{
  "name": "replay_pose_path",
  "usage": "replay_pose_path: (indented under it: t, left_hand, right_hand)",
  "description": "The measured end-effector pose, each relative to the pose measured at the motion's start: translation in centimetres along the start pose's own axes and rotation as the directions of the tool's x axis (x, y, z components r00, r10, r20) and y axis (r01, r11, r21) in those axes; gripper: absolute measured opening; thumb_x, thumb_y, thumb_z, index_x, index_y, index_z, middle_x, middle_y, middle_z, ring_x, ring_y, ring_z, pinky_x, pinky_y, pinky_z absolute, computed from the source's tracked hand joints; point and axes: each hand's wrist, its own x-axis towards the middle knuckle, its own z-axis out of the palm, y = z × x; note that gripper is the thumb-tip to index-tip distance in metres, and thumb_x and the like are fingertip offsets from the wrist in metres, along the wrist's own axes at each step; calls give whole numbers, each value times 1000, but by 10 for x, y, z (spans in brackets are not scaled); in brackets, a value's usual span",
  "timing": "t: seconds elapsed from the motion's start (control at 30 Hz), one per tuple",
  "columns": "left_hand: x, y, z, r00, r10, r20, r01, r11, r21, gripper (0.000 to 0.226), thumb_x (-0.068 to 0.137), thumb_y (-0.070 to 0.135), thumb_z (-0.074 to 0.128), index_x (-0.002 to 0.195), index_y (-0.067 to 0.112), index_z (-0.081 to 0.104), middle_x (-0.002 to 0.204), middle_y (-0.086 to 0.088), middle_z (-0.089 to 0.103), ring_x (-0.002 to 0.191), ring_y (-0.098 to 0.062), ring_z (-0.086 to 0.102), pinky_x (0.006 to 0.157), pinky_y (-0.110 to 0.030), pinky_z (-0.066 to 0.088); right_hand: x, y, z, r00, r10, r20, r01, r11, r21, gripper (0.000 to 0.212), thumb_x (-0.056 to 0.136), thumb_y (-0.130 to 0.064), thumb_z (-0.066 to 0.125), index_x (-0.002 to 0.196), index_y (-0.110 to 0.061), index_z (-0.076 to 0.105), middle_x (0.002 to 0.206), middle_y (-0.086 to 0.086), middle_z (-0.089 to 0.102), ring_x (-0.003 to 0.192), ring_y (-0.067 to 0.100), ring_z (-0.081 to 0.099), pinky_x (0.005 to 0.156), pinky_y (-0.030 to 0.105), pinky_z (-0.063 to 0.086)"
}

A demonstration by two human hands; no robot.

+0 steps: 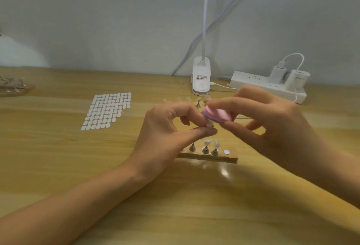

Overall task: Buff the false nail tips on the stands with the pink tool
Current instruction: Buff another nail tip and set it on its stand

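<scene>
Here, nearest you, both forearms cross the wooden table (pixel 175 215) and meet over the clear base strip (pixel 206 158), which is the reference for everything below.

On the strip, three small metal stands (pixel 205 148) sit upright in a row, each with a pale nail tip on top. A bare round disc (pixel 226 151) lies at the right end of that row.

Just above the strip, your left hand (pixel 171 127) pinches one lifted stand with its nail tip (pixel 210 125) between thumb and forefinger, the other fingers curled. The tip is blurred, so you cannot tell how it is tilted.

Above the strip and to its right, your right hand (pixel 272 120) pinches the pink tool (pixel 217 116), forefinger on top and thumb beneath. The tool's long axis runs roughly left to right, dipping a little toward the right. Its free left end juts out of your right fingers, points at your left hand and sits right over the held tip. Whether they touch is lost in the blur.

Behind the strip stands a further row of stands (pixel 198 102), partly hidden by your hands. Left of the strip and well apart lies a sheet of white oval stickers (pixel 107 111). Farther behind the strip, against the wall, stands a white clip lamp (pixel 201 80). To its right rear lies a white power strip (pixel 266 86) with a charger (pixel 276 73) plugged in.
</scene>
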Motion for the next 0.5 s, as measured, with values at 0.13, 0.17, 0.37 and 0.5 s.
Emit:
replay_pose_path:
  t: [0.13, 0.17, 0.37, 0.5]
  left_hand:
    - [1, 3, -1, 999, -40, -34, 38, 998, -47, 16, 68, 25, 87, 68, 29, 72, 64, 23, 65, 69, 2, 51, 72, -7, 38]
    - [0, 4, -1, 999, -38, -33, 36, 998, -52, 17, 67, 26, 87, 68, 30, 71, 63, 23, 64, 68, 3, 51, 71, -7, 38]
    - [1, 9, 2, 995, -99, 10, 99, 978, -182, 17, 61, 33, 83, 65, 26, 69, 66, 15, 68, 68, 4, 50, 68, -6, 37]
    - [1, 9, 3, 999, -28, 17, 30, 993, -110, 18, 60, 34, 82, 64, 31, 65, 62, 26, 60, 68, 5, 50, 71, -4, 37]
  right_hand:
    - [0, 2, 3, 998, 16, -61, -10, 995, 103, 35, 90, -25, 61, 124, -26, 66, 96, -1, 60, 87, 10, 64, 68, 17, 57]
    - [-1, 2, 5, 998, -15, -58, 20, 996, 89, 34, 91, -23, 62, 125, -24, 67, 97, 0, 60, 87, 9, 63, 70, 14, 55]
    - [0, 2, 2, 993, 52, -102, -29, 976, 217, 21, 95, -24, 64, 115, -27, 63, 103, -1, 61, 96, 11, 67, 65, 21, 58]
    - [-3, 5, 9, 1000, -12, -28, 15, 995, 103, 22, 94, -17, 60, 115, -23, 62, 103, -2, 60, 93, 13, 65, 68, 26, 57]
